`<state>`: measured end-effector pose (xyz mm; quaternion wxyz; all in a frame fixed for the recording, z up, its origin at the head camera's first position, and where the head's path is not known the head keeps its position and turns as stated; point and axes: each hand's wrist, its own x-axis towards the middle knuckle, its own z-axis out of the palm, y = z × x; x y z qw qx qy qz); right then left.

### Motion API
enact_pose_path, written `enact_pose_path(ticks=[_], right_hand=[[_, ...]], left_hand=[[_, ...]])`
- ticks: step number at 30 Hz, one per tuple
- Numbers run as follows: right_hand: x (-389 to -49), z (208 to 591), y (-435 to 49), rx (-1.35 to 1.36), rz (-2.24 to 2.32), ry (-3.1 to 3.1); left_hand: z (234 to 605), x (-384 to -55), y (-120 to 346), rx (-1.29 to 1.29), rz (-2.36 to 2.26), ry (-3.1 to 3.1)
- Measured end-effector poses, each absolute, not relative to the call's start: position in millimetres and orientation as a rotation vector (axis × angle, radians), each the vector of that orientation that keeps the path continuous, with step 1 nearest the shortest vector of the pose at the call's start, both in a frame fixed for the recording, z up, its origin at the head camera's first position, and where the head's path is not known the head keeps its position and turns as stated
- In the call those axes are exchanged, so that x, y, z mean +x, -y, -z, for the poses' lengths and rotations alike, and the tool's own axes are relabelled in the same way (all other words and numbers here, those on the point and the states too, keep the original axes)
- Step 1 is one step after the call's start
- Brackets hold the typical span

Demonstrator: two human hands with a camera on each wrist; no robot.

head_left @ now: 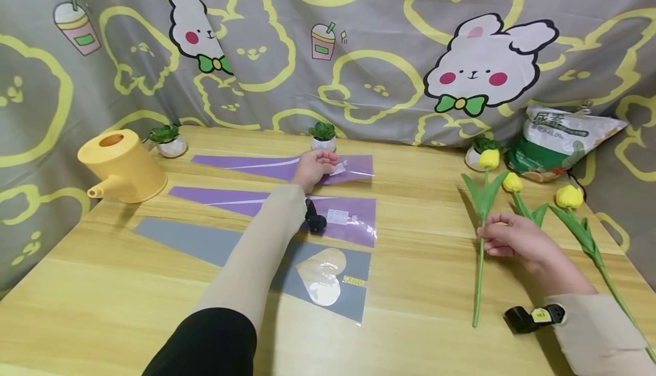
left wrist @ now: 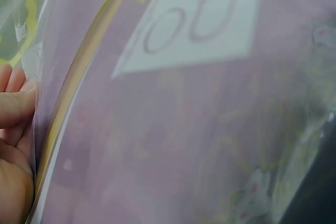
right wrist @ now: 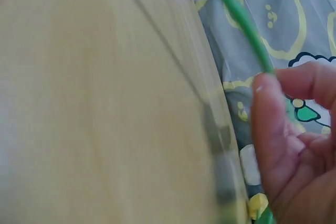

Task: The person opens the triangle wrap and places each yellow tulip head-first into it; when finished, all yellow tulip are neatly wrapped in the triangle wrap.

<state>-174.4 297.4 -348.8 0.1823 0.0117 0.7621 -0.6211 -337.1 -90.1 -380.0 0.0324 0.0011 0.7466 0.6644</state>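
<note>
My right hand [head_left: 512,239] pinches the green stem of a yellow tulip [head_left: 482,199], held upright with its bloom at the top. In the right wrist view, thumb and forefinger meet on the stem [right wrist: 239,17]. My left hand [head_left: 315,166] is over the far purple flower sleeve [head_left: 246,163], its bent fingertips close to the white label. Whether they pinch the film I cannot tell. Under the left wrist lies a second purple sleeve [head_left: 359,225]; its white lettered label [left wrist: 194,30] shows in the left wrist view. Nearest is a grey sleeve [head_left: 189,239] with a clear heart window.
Two more yellow tulips [head_left: 569,196] lie to the right, one partly behind the right arm. A yellow watering can [head_left: 123,165] stands at left. Small potted succulents [head_left: 171,145] line the back edge, and a green-and-white bag [head_left: 553,142] sits at the back right before the patterned curtain.
</note>
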Motion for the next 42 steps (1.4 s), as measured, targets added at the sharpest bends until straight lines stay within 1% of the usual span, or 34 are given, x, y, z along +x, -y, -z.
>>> enact_pose_path(ticks=[6,12,16,22,26,32,42], right_hand=[[-176,343,-290,-0.002,2.167,-1.970],[-186,335,-263,0.165,2.663,-1.751],[-197,327,-243,0.262,2.882,-1.628],[-212,319,-226,0.337,3.018,-1.497],[-222,319,-218,0.441,3.081,-1.402],[-237,326,-208,0.649,3.159,-1.366],[-255,340,-183,0.771,3.202,-1.352]], left_hand=[[383,-336,93,0.032,-2.103,-2.260],[384,-337,95,0.027,-2.186,-2.198],[385,-337,95,0.038,-2.247,-2.174],[387,-338,94,0.097,-2.272,-2.166],[387,-336,95,0.088,-2.260,-2.192],[388,-336,97,0.091,-2.229,-2.212],[388,-336,96,0.109,-2.228,-2.200]])
